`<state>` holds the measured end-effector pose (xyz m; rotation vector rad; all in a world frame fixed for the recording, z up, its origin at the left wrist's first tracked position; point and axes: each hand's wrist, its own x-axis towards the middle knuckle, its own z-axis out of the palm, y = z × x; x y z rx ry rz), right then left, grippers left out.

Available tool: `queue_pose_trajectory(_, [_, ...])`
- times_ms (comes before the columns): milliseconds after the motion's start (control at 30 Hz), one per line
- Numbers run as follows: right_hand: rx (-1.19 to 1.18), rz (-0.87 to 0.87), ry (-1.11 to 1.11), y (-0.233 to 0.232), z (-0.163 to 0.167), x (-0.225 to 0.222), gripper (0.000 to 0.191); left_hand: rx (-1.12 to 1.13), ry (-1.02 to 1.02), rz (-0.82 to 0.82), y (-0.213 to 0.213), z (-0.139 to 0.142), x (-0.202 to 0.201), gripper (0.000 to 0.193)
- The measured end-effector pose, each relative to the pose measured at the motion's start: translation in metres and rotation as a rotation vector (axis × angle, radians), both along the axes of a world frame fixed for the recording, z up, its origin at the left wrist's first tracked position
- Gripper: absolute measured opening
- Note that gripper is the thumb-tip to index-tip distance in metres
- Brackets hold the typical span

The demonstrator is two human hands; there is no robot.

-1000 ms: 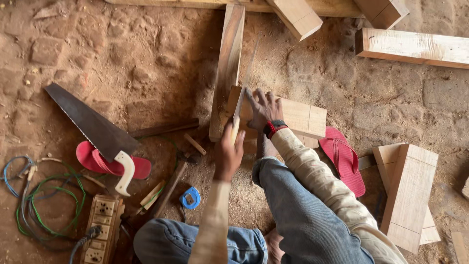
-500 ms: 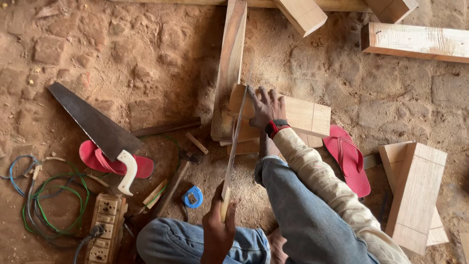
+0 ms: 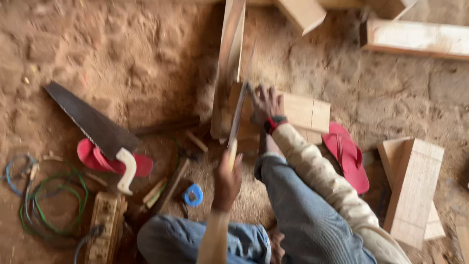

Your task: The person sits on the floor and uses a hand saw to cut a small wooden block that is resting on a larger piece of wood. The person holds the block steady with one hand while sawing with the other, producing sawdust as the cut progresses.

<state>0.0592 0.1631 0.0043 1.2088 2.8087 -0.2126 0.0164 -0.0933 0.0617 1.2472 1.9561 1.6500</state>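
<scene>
My left hand (image 3: pixel 227 178) grips the handle of a thin handsaw (image 3: pixel 239 115). Its blade runs away from me into a pale wood block (image 3: pixel 305 111) lying on the dirt floor. My right hand (image 3: pixel 267 103), with a red band at the wrist, presses flat on that block just right of the blade. A long plank (image 3: pixel 229 63) stands tilted against the block's left side. My legs in blue jeans fill the bottom of the view.
A second, wider handsaw (image 3: pixel 93 124) with a white handle lies on a red sandal (image 3: pixel 141 166) at left. Another red sandal (image 3: pixel 349 156) lies at right beside stacked wood blocks (image 3: pixel 415 190). A beam (image 3: pixel 415 39), cables (image 3: pixel 44 195), a socket strip (image 3: pixel 105 227) and a blue ring (image 3: pixel 193 194) lie around.
My left hand pulled the saw back toward me, then pushed it partway forward again. My right hand stayed on the block. The view is now blurred.
</scene>
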Motion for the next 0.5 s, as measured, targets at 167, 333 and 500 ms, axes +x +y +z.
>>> queue_pose_trajectory(167, [0.125, 0.034, -0.026, 0.008, -0.025, 0.0, 0.109, -0.393, -0.194, 0.049, -0.123, 0.033, 0.037, 0.05])
queue_pose_trajectory(333, [0.574, 0.087, -0.153, 0.014, -0.047, -0.002, 0.1, -0.34, -0.171, 0.003, -0.079, 0.031, 0.019, 0.051])
queue_pose_trajectory(500, [0.26, 0.044, 0.037, 0.004, -0.015, -0.003, 0.098, 0.044, 0.155, 0.026, 0.084, -0.019, -0.031, 0.032])
